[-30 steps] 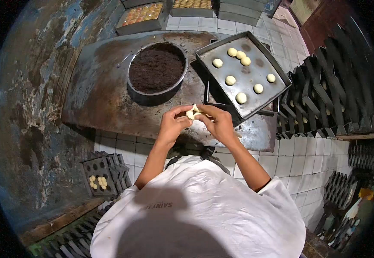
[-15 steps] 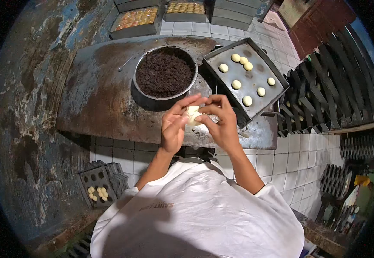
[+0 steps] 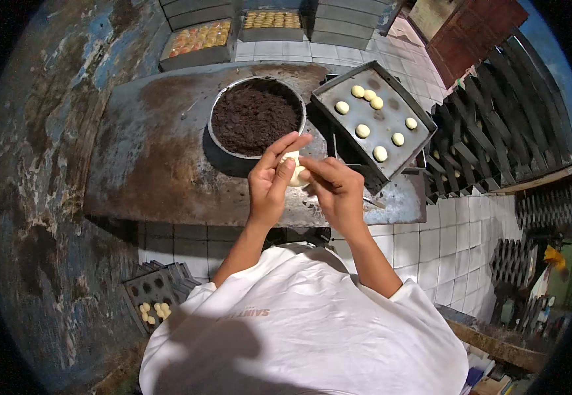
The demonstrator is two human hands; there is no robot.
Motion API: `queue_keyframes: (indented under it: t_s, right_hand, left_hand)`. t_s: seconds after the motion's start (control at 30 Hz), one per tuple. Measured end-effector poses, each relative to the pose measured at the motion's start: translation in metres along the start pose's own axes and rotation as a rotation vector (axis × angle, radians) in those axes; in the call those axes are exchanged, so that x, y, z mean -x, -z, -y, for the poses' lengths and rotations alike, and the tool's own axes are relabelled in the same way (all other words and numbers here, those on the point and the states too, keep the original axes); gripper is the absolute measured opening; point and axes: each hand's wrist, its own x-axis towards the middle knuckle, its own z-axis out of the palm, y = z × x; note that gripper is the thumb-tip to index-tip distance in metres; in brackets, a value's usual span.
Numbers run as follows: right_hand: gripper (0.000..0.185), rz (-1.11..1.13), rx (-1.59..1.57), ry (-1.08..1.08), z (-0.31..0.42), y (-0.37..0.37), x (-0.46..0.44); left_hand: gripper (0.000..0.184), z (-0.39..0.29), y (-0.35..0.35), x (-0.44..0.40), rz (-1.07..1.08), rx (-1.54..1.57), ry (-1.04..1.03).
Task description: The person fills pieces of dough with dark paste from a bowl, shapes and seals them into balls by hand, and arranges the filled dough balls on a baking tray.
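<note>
A pale piece of dough (image 3: 297, 176) is held between my two hands above the near side of the worktable. My left hand (image 3: 274, 179) cups it from the left, thumb against it and fingers extended past it. From the right, my right hand (image 3: 335, 187) pinches its edge with bent fingers. Just beyond my hands stands a round metal bowl (image 3: 211, 129) of dark brown crumbly filling (image 3: 254, 117). To the right, a metal tray (image 3: 391, 79) carries several round dough balls (image 3: 362, 131), set apart or touching.
The worn metal worktable (image 3: 148, 158) has a spoon (image 3: 188, 110) left of the bowl and a flat tool (image 3: 374, 203) at its near right. Stacked dark trays (image 3: 510, 118) fill the right side. A tray with dough pieces (image 3: 148, 289) sits low at left. Filled boxes (image 3: 197, 39) stand behind.
My right fingers have closed in over the dough, and my left fingers have folded nearer to it. The view has shifted slightly.
</note>
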Motion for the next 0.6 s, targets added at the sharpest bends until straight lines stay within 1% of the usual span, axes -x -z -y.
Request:
queue_keyframes:
  t_s: [0.03,0.07,0.1,0.13,0.17,0.2,0.23,0.3,0.37,0.43,0.47,0.5,0.53,0.6]
  right_hand:
    - [0.034,0.036,0.081,-0.054,0.001,0.001,-0.001]
    - [0.033,-0.028,0.101,0.035,0.004,0.0,-0.003]
    - [0.033,-0.031,0.102,0.034,0.007,0.0,-0.009]
    - [0.031,-0.145,0.171,0.155,0.01,-0.001,-0.015]
    - [0.029,-0.197,0.11,0.14,0.009,-0.004,-0.017]
    - [0.027,-0.25,0.048,0.129,0.007,-0.006,-0.019]
    - [0.026,-0.303,-0.014,0.12,0.006,-0.009,-0.021]
    - [0.021,0.091,-0.39,-0.165,-0.01,-0.005,-0.018]
    - [0.018,0.095,-0.419,-0.138,-0.011,-0.006,-0.017]
    - [0.021,-0.014,-0.454,-0.292,-0.014,-0.01,-0.017]
    - [0.025,-0.045,-0.355,-0.243,-0.021,-0.012,-0.016]
    - [0.025,-0.045,-0.355,-0.243,-0.019,-0.014,-0.016]
    - [0.027,-0.059,-0.235,-0.098,-0.016,-0.018,-0.015]
    - [0.03,-0.03,0.013,0.016,-0.001,-0.014,-0.011]
  left_hand:
    - [0.045,-0.002,0.0,0.001,0.004,0.004,0.002]
    - [0.047,-0.006,-0.001,0.001,0.071,-0.004,-0.028]
    - [0.049,-0.011,-0.002,0.001,0.137,-0.013,-0.057]
    - [0.054,-0.016,0.001,0.001,0.211,-0.012,-0.001]
    - [0.054,-0.015,0.007,0.0,0.214,-0.01,-0.002]
    - [0.056,-0.011,0.012,-0.003,0.272,-0.142,-0.069]
    - [0.058,-0.008,0.015,-0.004,0.296,-0.181,-0.084]
    - [0.062,-0.009,0.017,-0.006,0.342,-0.257,-0.119]
    - [0.066,-0.015,0.003,-0.001,0.113,0.075,-0.039]
    - [0.06,-0.018,-0.019,0.001,-0.138,0.114,-0.144]
    - [0.055,-0.007,0.001,0.004,-0.142,0.184,0.046]
    - [0.049,0.005,0.017,0.006,-0.145,0.252,0.236]
    - [0.036,0.013,0.023,0.008,-0.221,0.309,0.351]
    - [0.033,0.02,0.022,0.011,-0.261,0.312,0.34]
